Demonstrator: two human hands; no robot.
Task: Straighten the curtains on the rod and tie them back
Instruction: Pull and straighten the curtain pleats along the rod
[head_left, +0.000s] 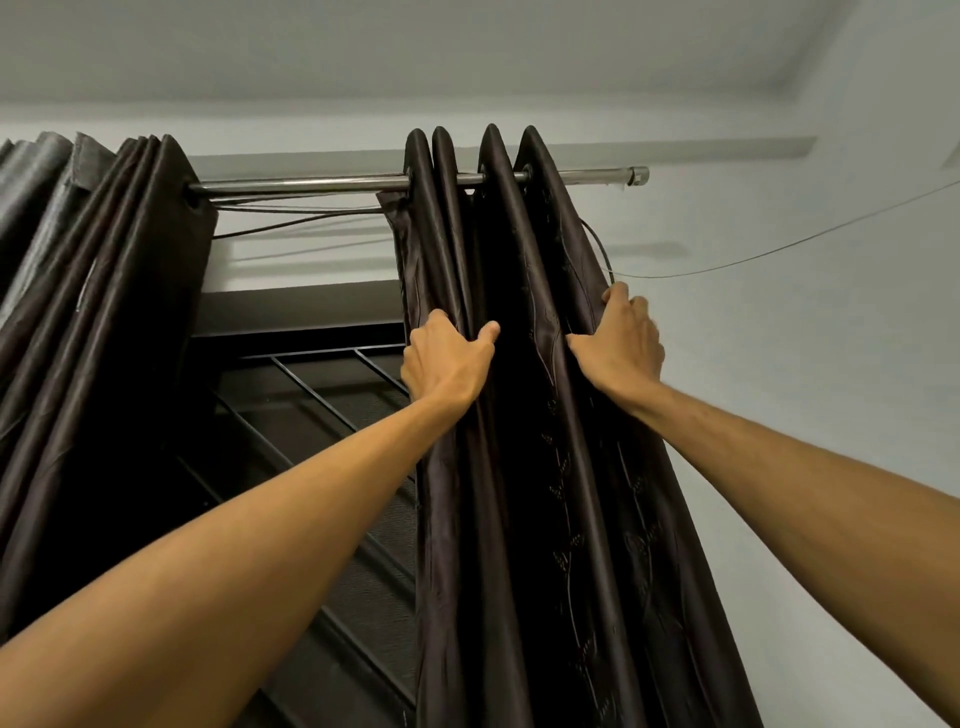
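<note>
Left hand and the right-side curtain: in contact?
Touching. The head view shows the left hand gripping a pleat of the right-side curtain, thumb and fingers curled round the fabric.

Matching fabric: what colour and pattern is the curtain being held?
Curtain: dark brown, faint leafy vines; head view.

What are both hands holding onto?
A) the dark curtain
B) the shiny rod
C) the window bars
A: the left hand and the right hand each grip folds of the dark curtain, below the rod.
</note>
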